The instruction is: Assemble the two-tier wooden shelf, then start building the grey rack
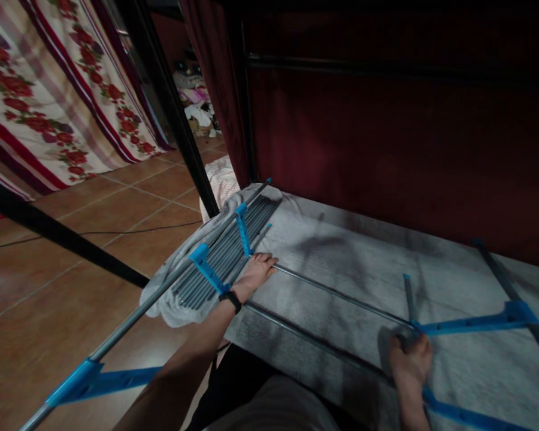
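A partly built rack frame of grey metal tubes and blue plastic brackets lies across the pale grey mat. My left hand [257,272], with a black wristband, is closed over the left end of a thin metal tube [336,293], beside a blue bracket [243,230]. At that tube's other end, my right hand [411,359] is closed at the tip of another blue bracket [476,324]; its fingertips are partly hidden. A second tube [314,338] runs parallel, nearer to me. The long side tube [139,311] slants along the left, carrying several brackets.
Several loose metal tubes [206,275] lie bundled on a grey blanket [170,314] at the mat's left edge. Black bed-frame posts [175,108] stand at left. Behind is a dark red curtain [386,149]. A cable [94,232] crosses the tiled floor [72,287].
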{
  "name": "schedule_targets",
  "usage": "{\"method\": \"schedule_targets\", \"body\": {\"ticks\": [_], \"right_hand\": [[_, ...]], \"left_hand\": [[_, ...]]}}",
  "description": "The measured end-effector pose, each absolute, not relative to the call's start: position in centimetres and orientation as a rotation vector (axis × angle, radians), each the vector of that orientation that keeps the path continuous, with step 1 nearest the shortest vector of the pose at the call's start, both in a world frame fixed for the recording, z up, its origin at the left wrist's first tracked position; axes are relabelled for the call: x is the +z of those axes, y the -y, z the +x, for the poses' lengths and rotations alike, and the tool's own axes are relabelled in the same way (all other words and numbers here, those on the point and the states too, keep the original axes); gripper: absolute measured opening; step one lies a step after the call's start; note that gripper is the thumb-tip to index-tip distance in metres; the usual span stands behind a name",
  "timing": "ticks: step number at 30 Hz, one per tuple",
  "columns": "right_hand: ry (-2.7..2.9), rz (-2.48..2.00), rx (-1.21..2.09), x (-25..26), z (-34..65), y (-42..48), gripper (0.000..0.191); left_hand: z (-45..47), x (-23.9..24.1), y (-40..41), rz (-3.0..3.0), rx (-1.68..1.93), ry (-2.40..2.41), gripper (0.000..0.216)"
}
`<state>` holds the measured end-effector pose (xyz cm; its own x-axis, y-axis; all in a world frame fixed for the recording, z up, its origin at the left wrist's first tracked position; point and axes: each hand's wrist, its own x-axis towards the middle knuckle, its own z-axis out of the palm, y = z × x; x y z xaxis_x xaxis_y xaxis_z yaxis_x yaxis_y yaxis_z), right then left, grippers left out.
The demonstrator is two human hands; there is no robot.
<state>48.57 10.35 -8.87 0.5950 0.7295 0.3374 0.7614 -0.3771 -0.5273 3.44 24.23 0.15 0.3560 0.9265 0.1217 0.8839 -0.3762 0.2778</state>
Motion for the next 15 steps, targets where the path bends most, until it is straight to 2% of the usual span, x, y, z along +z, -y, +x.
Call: {"method": "schedule_targets", "body": {"ticks": [2,6,15], "right_hand": [[1.273,-2.082,0.011,-8.5,45.9,-9.8,0.083],[1.615,-1.991,0.231,-7.8,42.0,-9.2,0.059],[1.735,-2.015,0.117,-7.4,41.2,-9.0,0.045]], "left_hand": [[4.5,1.1,-24.0,2.424,0.525,-1.619,0.034],[7.6,4.5,-24.3,2.389,0.819,-1.528,0.030],[12.1,18.2,-30.3,2.404,1.284,-1.389,0.025]]}}
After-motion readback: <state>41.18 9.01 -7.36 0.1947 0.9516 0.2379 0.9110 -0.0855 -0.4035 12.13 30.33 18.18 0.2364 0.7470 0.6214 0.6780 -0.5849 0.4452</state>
